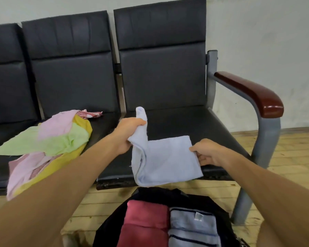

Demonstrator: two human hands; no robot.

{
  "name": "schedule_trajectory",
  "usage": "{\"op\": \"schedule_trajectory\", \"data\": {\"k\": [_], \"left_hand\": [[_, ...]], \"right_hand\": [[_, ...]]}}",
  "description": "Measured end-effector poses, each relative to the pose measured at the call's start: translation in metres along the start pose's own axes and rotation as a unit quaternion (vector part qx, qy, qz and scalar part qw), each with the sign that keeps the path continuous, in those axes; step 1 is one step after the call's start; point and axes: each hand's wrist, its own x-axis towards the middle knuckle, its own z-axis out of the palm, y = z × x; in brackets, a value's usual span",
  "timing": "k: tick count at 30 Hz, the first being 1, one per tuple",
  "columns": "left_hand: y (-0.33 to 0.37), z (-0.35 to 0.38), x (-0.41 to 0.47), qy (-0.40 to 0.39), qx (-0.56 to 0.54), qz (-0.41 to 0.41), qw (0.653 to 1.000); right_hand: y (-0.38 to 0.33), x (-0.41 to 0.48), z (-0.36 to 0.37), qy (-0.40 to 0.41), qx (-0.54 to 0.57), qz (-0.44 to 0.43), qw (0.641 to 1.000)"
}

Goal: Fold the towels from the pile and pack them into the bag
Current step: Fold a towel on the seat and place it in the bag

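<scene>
Two hands are in view, the left hand (127, 136) and the right hand (207, 152), both holding one light blue towel (168, 161). The loose pile (61, 141) shows four colours: pink, green, yellow and one red-striped piece (92, 114). Its exact towel count cannot be told. One black bag (150, 193) holds two folded towels, one red towel (144, 216) and one blue striped towel (191, 227). There are three dark padded seats (161, 77) and one wooden armrest (248, 91).

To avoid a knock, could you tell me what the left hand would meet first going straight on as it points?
Likely the black padded backrest of the right-hand chair; the left hand, gripping the pale blue towel, points there, though depth is unclear.
</scene>
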Motion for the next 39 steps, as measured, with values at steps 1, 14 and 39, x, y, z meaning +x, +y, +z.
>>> {"op": "schedule_trajectory", "data": {"k": [1,14,39], "left_hand": [[-0.001,0.014,0.000,-0.009,0.026,0.003,1.000],[-0.044,0.101,0.003,-0.237,0.225,-0.029,0.945],[-0.077,0.005,0.017,-0.038,0.175,0.006,0.984]], "right_hand": [[0.000,0.000,-0.001,-0.003,0.009,0.003,1.000],[0.005,0.004,-0.008,-0.032,0.086,0.022,0.995],[-0.001,0.004,0.001,0.017,0.087,-0.038,0.995]]}}
